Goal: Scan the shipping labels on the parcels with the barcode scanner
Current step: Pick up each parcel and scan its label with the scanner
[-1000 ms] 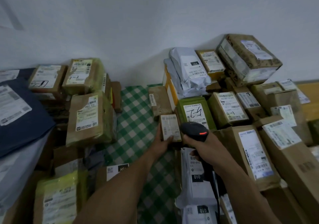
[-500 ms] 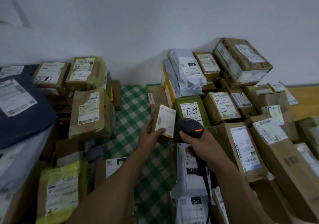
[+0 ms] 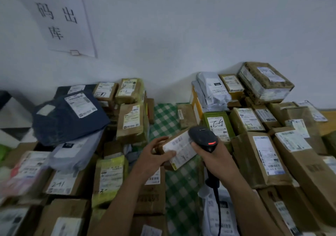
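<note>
The fingers (image 3: 160, 141) of the left hand (image 3: 154, 158) curl round the near end of a small box (image 3: 179, 150), thumb lying on its white label (image 3: 183, 149), while the right hand (image 3: 216, 161) is clamped round the handle of the scanner (image 3: 202, 137), whose head sits just beside that label. The box is held up over the strip of checked cloth (image 3: 181, 190) down the middle of the table, between two heaps of parcels. The thumb may hide part of the barcode, the close, tilted head may misread, or the beam may catch the green parcel (image 3: 218, 125) behind.
</note>
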Available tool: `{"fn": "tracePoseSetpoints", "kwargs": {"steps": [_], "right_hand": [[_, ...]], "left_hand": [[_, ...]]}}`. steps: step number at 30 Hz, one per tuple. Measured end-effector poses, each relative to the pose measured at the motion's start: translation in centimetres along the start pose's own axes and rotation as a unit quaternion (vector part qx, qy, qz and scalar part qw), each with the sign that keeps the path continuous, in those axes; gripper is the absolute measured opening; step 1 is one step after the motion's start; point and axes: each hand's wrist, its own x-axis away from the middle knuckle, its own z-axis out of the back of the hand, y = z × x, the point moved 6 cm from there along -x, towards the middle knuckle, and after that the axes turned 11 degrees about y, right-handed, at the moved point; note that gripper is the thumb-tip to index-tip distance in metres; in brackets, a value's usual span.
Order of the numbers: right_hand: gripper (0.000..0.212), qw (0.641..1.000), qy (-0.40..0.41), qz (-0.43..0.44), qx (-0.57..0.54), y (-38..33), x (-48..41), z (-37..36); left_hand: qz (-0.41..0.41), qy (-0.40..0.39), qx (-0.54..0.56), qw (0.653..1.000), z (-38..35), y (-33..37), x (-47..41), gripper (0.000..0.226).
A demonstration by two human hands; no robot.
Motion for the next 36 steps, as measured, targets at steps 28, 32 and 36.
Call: {"fn": "tracePoseSetpoints", "kwargs": {"steps": [28, 32, 36], "right_hand": [[0.034, 0.988, -0.135, 0.003, 0.07, -2.0, 6.7, -0.3], [0.032, 0.987, -0.144, -0.002, 0.077, -1.9, 6.6, -0.2], [0.03, 0.986, -0.149, -0.007, 0.077, -1.9, 6.4, -0.2]], "left_hand": [[-0.198, 0.084, -0.17, 0.962, 3.5, 0.1, 1.0, 0.069], [-0.197, 0.09, -0.183, 0.959, 3.3, -0.1, 0.2, 0.067], [-0.202, 0.09, -0.185, 0.958, 3.2, 0.2, -0.2, 0.067]]}}
